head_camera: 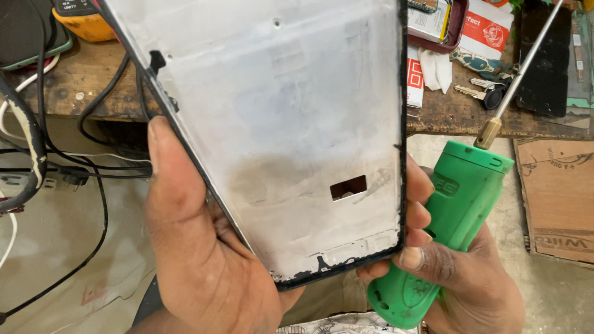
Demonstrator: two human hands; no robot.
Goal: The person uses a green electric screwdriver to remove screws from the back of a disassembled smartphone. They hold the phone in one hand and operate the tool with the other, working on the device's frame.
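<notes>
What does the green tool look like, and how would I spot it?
Start at the big grey metal phone frame filling the middle, held by the left hand. Just right of it, the right hand grips the screwdriver. It is the only bright green thing, with a fat handle, brass collar and long silver shaft.

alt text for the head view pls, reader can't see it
The left hand holds up a bare grey phone frame with a small rectangular cutout, while the right hand grips a green-handled screwdriver beside it. Behind are a cluttered wooden bench, black cables and keys.
</notes>
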